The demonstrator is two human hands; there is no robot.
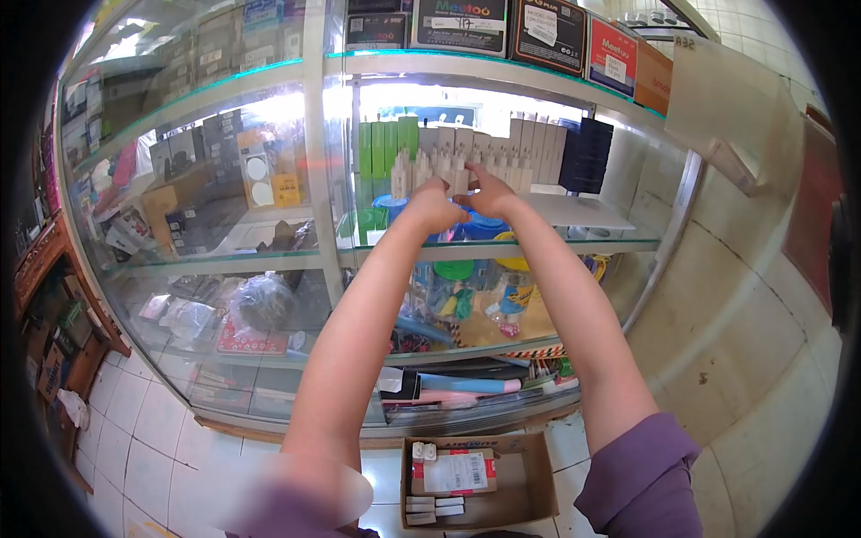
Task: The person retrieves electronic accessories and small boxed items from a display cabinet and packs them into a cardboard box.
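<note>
Both my hands reach onto the middle glass shelf of a display cabinet. My left hand is at the front of a row of small whitish boxes, its fingers bent and partly hidden. Beside it, my right hand has thumb and finger apart around one pale box in that row. Whether the left fingers touch the same box is hard to make out. Green boxes stand upright to the left, and dark boxes are stacked at the right.
Blue-lidded and yellow-lidded jars sit on the shelf below. Metal shelf edges cross in front. On the floor, an open cardboard box holds a package and small white boxes. A tiled wall is at the right.
</note>
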